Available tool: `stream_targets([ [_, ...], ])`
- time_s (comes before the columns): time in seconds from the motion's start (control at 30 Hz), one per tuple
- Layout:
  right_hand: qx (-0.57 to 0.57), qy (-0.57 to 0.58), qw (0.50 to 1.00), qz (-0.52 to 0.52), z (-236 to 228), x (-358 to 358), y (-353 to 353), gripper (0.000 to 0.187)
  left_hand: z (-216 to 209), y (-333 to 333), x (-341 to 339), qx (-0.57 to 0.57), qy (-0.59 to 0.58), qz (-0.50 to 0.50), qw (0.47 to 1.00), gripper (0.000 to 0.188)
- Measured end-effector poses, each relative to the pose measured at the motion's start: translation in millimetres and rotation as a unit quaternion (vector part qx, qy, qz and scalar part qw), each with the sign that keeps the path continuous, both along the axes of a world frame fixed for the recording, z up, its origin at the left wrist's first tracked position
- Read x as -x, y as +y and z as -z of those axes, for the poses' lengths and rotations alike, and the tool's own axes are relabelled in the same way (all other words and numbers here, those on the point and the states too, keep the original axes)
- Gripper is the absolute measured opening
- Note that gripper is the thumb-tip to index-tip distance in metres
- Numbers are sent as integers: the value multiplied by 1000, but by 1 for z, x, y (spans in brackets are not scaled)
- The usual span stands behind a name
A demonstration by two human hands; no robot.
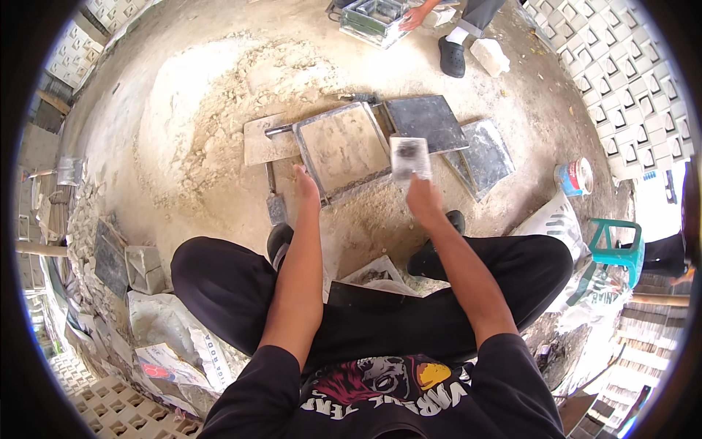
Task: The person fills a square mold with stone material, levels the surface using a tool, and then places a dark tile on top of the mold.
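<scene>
A square metal mould frame (344, 150), filled level with pale sandy material, lies on the ground in front of me. My left hand (307, 186) is edge-on at the frame's near left side, its fingers seemingly straight and not wrapped round it. Closed round a flat rectangular trowel (409, 157), my right hand (423, 196) is over the frame's right edge; the trowel's face is smeared by motion. Right of the frame are a dark square plate (424, 123) and another dusty plate (486, 157). A pale board (270, 139) shows at its left.
Loose sandy mix (241, 88) spreads over the ground at the far left. A co-worker's hand (417, 16) touches a metal mould box (373, 22) at the back. At right stand a paint bucket (574, 178) and a green stool (618, 249). Patterned blocks (621, 80) are stacked behind.
</scene>
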State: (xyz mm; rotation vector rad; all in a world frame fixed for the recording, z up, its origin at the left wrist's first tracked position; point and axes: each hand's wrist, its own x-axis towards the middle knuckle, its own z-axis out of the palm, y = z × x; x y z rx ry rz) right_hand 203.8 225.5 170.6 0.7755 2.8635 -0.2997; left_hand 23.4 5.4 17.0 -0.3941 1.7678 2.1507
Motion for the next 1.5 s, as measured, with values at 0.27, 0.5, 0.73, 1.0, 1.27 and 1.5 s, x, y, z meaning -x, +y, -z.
stream_targets([
  [0.27,63,9,996,-70,31,19,-129,38,1,13,-3,-11,-22,-74,997,74],
  [0.5,121,7,991,50,3,108,-140,29,-22,9,4,-118,-41,-60,990,73],
  [0.73,60,12,985,-163,8,185,-120,25,-34,20,4,-96,-32,-123,987,68],
  [1.0,62,-97,943,-313,-61,183,-101,22,-22,19,30,120,-86,-184,972,70],
  [1.27,-47,-73,977,-194,-58,260,-34,22,-68,36,45,362,-7,-64,930,68],
  [1.5,-64,-135,943,-298,-38,380,-34,22,-56,39,50,405,-36,-43,912,64],
])
